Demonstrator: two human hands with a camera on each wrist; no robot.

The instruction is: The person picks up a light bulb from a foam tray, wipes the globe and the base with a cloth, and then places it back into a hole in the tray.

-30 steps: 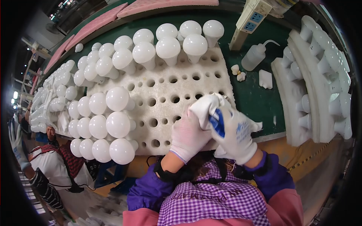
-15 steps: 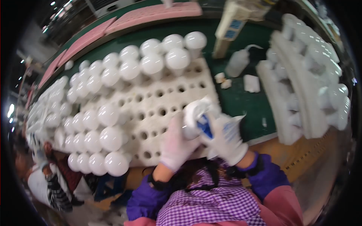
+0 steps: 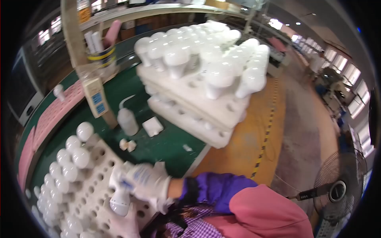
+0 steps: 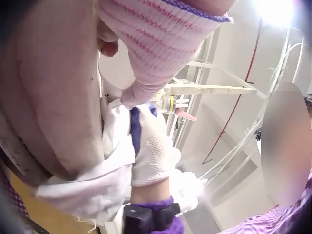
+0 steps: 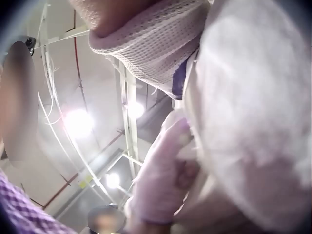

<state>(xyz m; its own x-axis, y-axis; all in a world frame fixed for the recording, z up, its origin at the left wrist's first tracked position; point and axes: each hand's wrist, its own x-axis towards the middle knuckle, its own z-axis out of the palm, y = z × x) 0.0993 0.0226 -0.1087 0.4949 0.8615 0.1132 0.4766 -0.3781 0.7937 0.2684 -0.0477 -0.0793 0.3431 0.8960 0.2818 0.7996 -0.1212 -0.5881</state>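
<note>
In the head view a white bulb (image 3: pixel 120 201) is held over the holed foam board (image 3: pixel 89 190). My gloved left hand (image 3: pixel 126 221) grips its round end from below. Above it my right hand (image 3: pixel 147 181), in a white glove with blue print, holds a white cloth around the other end. The left wrist view shows the left hand (image 4: pixel 151 48) on the bulb (image 4: pixel 116 70), with the cloth (image 4: pixel 114 141) hanging beside the right hand (image 4: pixel 153 151). Cloth (image 5: pixel 253 97) fills much of the right wrist view, near the left hand (image 5: pixel 163 170).
Bulbs (image 3: pixel 55 178) stand in rows at lower left. A squeeze bottle (image 3: pixel 127 121), a white block (image 3: pixel 152 126) and small pieces (image 3: pixel 127 145) lie beyond the hands. Stacked foam trays (image 3: pixel 190 93) bear many bulbs. A socket post (image 3: pixel 95 97) rises behind, and a fan (image 3: pixel 337 190) stands at right.
The head view has swung right, bringing the stacked trays, the aisle and the fan into view. Both hands still hold the bulb and cloth, and more of the bulb's round end shows.
</note>
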